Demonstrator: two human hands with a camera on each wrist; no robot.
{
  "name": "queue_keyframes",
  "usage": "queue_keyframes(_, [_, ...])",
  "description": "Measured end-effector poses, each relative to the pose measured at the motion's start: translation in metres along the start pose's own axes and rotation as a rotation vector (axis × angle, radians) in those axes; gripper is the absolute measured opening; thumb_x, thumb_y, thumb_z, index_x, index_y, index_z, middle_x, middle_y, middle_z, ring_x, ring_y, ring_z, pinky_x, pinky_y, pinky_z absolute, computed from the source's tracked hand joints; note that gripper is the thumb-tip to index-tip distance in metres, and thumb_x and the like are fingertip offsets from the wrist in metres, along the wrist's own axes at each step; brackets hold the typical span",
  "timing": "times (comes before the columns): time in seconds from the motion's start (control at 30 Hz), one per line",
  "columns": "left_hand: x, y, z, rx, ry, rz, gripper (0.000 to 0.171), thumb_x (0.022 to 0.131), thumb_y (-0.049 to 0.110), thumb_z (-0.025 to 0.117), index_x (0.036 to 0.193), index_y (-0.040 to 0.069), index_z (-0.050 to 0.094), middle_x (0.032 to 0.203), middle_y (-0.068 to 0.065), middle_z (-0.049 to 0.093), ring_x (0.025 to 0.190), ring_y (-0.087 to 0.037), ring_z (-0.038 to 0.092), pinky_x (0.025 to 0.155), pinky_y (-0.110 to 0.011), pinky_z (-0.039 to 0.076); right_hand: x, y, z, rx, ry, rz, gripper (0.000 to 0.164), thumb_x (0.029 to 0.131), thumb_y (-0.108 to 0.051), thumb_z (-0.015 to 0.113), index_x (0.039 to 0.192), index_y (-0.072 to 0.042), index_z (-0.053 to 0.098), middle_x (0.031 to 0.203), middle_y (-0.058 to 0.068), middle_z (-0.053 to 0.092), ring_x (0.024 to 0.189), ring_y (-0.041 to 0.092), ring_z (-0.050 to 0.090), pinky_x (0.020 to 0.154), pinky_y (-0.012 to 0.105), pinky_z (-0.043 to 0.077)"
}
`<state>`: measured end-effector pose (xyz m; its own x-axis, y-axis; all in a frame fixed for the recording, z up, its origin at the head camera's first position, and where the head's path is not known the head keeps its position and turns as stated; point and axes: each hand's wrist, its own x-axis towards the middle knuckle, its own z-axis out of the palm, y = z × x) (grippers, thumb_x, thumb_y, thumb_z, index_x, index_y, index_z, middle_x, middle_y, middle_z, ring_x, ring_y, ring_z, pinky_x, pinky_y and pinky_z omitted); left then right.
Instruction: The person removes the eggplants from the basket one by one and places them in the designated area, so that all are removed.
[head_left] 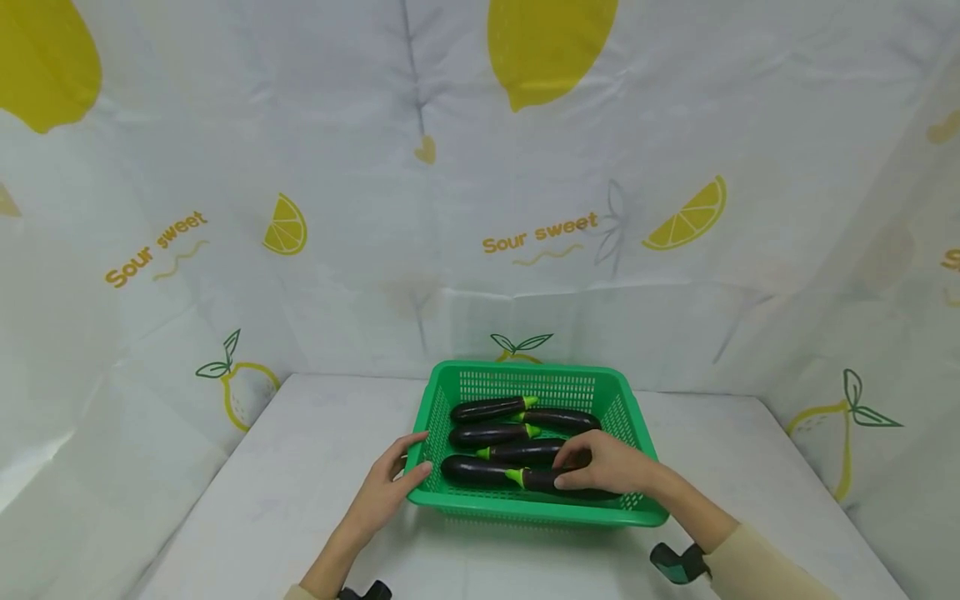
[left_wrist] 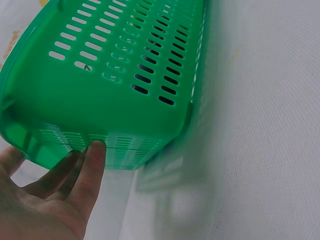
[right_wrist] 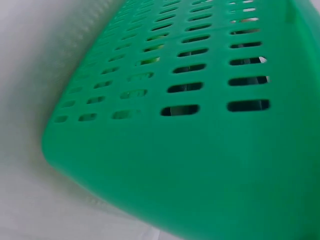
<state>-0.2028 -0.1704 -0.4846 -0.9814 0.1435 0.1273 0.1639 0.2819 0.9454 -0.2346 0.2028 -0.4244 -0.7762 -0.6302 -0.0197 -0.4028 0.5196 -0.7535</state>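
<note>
Pinching one eggplant (head_left: pixel 540 480) between thumb and bent fingers, the right hand (head_left: pixel 611 463) is plainly the nearer of the two, its forearm slanting in over the near right corner of a green basket (head_left: pixel 536 510). From here I see that eggplant lying inside, along the near wall, its long axis running left to right and its green stem cap (head_left: pixel 514 476) turned toward the left hand (head_left: pixel 382 492). That hand holds no eggplant: its fingers are spread and fairly straight, thumb and forefinger at the left rim, other fingertips against the outside of the end wall

Behind and left of the gripped one lie five other eggplants (head_left: pixel 491 434), roughly parallel, smooth, glossy, near-black and rounded at the blunt end, some caps pointing left and some right. The basket looks like thin moulded plastic, oblong with rounded corners, a broad smooth rim and rows of short slots through its walls. Beneath it spreads a white table surface (head_left: pixel 225 517) with a fine woven grain, and past that hangs a creased pale sheet (head_left: pixel 360 208) printed with yellow lemons (head_left: pixel 552 42) and the words "Sour sweet"
</note>
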Motion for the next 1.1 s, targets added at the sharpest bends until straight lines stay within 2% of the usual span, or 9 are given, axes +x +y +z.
queue_keyframes(0.57, [0.001, 0.001, -0.001, 0.007, -0.003, 0.025, 0.049, 0.100, 0.028, 0.067, 0.147, 0.019, 0.053, 0.151, -0.015, 0.048, 0.136, -0.040, 0.049, 0.103, -0.055, 0.047, -0.018, -0.010, -0.023, -0.038, 0.109, 0.025, 0.025, 0.094, -0.035, 0.073, 0.112, -0.017, 0.076, 0.108, -0.005, 0.070, 0.097, 0.019, 0.059, 0.077, 0.032, 0.053])
queue_keyframes(0.9, [0.001, 0.000, 0.000, 0.009, -0.004, 0.017, 0.049, 0.100, 0.026, 0.067, 0.147, 0.019, 0.052, 0.152, -0.015, 0.047, 0.137, -0.041, 0.048, 0.103, -0.057, 0.046, -0.030, -0.019, -0.040, -0.052, 0.173, 0.068, 0.029, 0.093, -0.033, 0.075, 0.114, -0.013, 0.075, 0.103, -0.001, 0.069, 0.092, 0.018, 0.060, 0.075, 0.030, 0.054])
queue_keyframes(1.1, [0.001, -0.001, 0.000, 0.006, 0.006, 0.008, 0.049, 0.100, 0.028, 0.067, 0.146, 0.022, 0.053, 0.152, -0.014, 0.047, 0.138, -0.041, 0.047, 0.104, -0.058, 0.045, -0.039, -0.022, -0.050, -0.034, 0.196, 0.054, 0.028, 0.094, -0.030, 0.075, 0.114, -0.010, 0.074, 0.104, 0.002, 0.067, 0.092, 0.018, 0.060, 0.074, 0.029, 0.055])
